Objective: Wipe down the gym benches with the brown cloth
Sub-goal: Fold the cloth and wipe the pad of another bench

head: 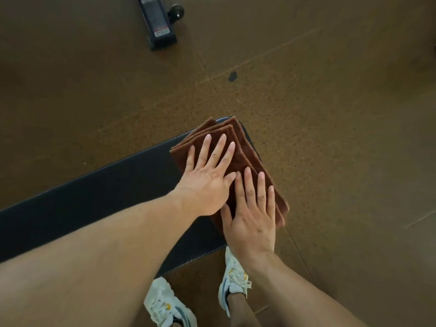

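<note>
A folded brown cloth (245, 152) lies across the right end of a black padded gym bench (106, 192), which runs from the lower left toward the centre. My left hand (207, 175) presses flat on the far half of the cloth with its fingers straight and spread. My right hand (252, 213) lies flat on the near half, fingers straight. The two hands sit side by side and touch at the thumb side. The cloth's right edge reaches slightly past the bench end.
Brown speckled rubber floor tiles surround the bench. A dark metal foot of another gym machine (158, 22) with a small wheel stands at the top. My two white sneakers (169, 305) stand on the floor at the bench's near side.
</note>
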Available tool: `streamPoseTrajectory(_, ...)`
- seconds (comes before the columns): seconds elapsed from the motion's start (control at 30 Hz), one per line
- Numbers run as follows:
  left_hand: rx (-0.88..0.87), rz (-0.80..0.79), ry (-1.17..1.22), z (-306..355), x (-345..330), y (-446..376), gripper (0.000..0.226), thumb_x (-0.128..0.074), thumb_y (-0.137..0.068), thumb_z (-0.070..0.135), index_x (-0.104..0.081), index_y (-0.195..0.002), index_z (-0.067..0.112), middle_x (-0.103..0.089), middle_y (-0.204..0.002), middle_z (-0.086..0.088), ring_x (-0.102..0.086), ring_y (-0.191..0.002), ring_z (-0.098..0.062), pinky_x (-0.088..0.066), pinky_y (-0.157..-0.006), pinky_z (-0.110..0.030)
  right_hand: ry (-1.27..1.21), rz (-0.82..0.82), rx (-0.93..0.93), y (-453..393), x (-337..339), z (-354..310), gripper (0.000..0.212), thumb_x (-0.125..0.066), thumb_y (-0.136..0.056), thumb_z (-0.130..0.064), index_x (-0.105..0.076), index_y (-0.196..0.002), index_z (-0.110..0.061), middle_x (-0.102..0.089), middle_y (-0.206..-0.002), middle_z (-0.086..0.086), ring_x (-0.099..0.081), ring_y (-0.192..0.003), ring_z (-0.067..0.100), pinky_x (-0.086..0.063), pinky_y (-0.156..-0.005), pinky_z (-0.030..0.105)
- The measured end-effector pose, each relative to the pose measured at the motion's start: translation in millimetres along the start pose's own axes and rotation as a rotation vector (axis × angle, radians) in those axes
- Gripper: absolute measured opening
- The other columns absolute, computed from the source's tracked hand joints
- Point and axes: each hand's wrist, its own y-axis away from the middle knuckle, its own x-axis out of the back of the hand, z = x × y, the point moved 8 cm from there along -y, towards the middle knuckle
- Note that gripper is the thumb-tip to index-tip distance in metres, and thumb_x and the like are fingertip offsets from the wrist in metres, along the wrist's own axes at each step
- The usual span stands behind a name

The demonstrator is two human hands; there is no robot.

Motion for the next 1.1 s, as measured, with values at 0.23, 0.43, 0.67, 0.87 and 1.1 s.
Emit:
streamPoseTrajectory(0.23, -0.073, 0.096, -0.088, -2.8, 21.0, -39.4, 0.061, -0.013, -0.107, 0.05, 0.024, -0.155, 0.042, 0.037, -0.161, 0.016, 0.042, -0.145, -0.014, 0.024, -0.12, -0.05, 0.001, 0.054, -0.025, -32.6, 3.7, 3.1, 0.075, -0.021, -0.108, -0.059, -0.002, -0.168, -0.018, 0.001, -0.177, 0.0, 0.009, -0.163, 0.021, 0.0, -0.131, 0.046)
streamPoseTrajectory(0.43, -0.067, 0.372, -0.034, -1.9, 41.1, -56.2, 0.062, -0.021, -0.105, 0.053, -0.004, -0.162, 0.037, 0.0, -0.172, 0.008, 0.003, -0.158, -0.02, 0.002, -0.126, -0.05, 0.011, 0.066, -0.095, -52.1, 7.2, -1.7, 0.072, -0.016, -0.108, -0.058, 0.007, -0.166, -0.023, 0.01, -0.176, -0.004, 0.017, -0.162, 0.018, 0.004, -0.132, 0.046)
streamPoseTrajectory(0.67, -0.05, 0.421, -0.06, -93.7, 14.1, 20.2, 0.059, -0.012, -0.108, 0.044, 0.006, -0.162, 0.031, 0.012, -0.171, 0.004, 0.014, -0.157, -0.021, 0.006, -0.127, -0.049, 0.092, 0.037, 0.105, -7.2, -25.8, -95.7, 0.066, -0.019, -0.111, -0.052, -0.001, -0.168, -0.024, 0.004, -0.176, -0.005, 0.013, -0.162, 0.017, 0.002, -0.132, 0.045)
streamPoseTrajectory(0.87, 0.13, 0.412, -0.039, -254.8, -28.6, 163.1, 0.06, -0.01, -0.108, 0.044, 0.016, -0.16, 0.03, 0.023, -0.168, 0.005, 0.028, -0.153, -0.019, 0.012, -0.126, -0.047, 0.164, -0.046, 0.361, 74.2, -95.8, -250.3, 0.065, -0.019, -0.113, -0.053, -0.009, -0.168, -0.021, -0.006, -0.176, -0.001, 0.004, -0.163, 0.022, -0.003, -0.131, 0.048)
streamPoseTrajectory(1.1, 0.236, 0.32, 0.022, -338.5, -64.1, 254.9, 0.062, 0.0, -0.102, 0.045, 0.021, -0.159, 0.031, 0.032, -0.164, 0.009, 0.036, -0.149, -0.016, 0.012, -0.126, -0.046, 0.212, -0.162, 0.643, 125.3, -134.2, -335.2, 0.064, -0.026, -0.112, -0.05, -0.017, -0.167, -0.018, -0.011, -0.176, 0.001, -0.001, -0.164, 0.023, -0.012, -0.129, 0.049)
